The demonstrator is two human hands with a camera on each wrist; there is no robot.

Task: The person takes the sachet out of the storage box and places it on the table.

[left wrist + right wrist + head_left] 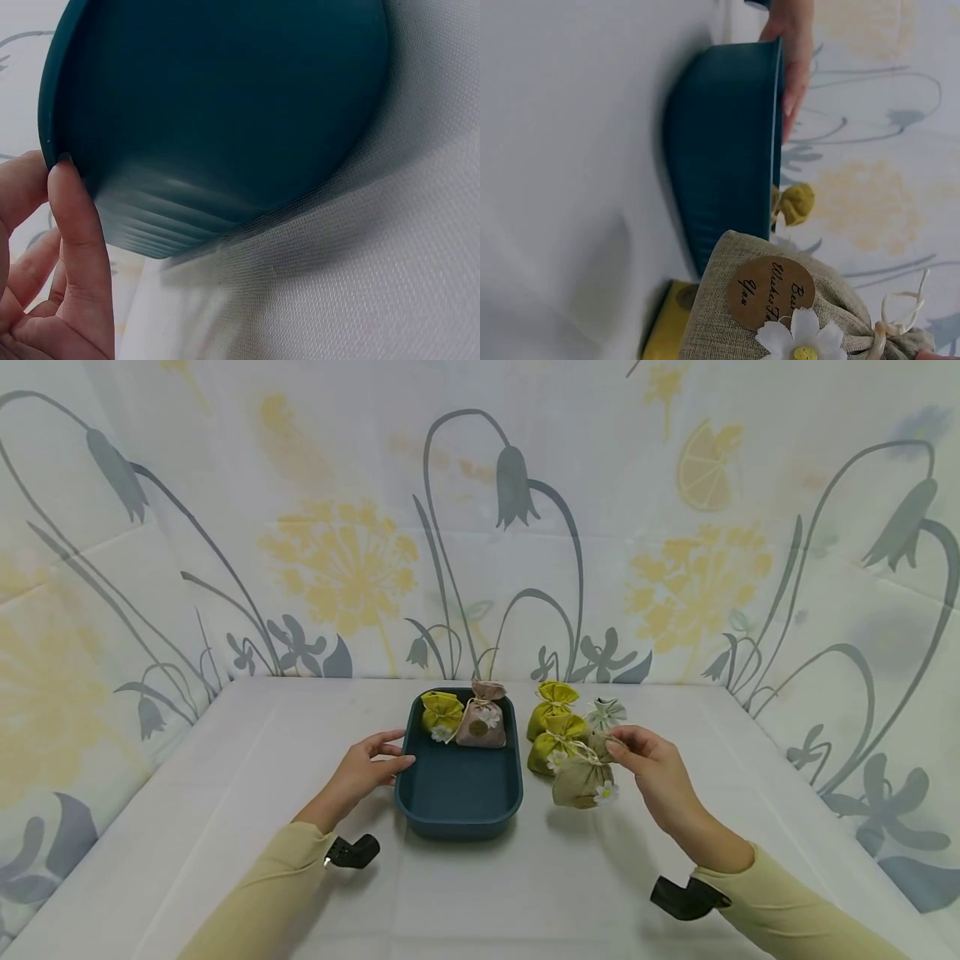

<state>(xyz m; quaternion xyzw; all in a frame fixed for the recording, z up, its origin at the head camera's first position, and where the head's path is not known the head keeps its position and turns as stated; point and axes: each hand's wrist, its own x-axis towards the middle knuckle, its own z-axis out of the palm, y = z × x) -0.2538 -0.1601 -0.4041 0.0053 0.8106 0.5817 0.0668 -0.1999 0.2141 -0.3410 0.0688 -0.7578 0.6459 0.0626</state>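
My right hand [663, 772] pinches the gathered top of a beige-grey linen drawstring pouch [583, 783], raised above the table. In the right wrist view the pouch [754, 300] shows a round brown label and a white cloth flower. My left hand [367, 772] grips the left rim of a deep teal bin [459, 820], thumb and fingers at its edge. Inside the bin, at the far end, stand a yellow-green pouch [441, 710] and a pinkish pouch [480, 727].
Right of the bin are two yellow-green pouches, one farther back [553, 697] and one nearer [551, 747]. A pale grey-green pouch [605, 712] stands behind the held one. A white cloth covers the table [300, 902]; a flower-printed curtain [465, 568] hangs behind.
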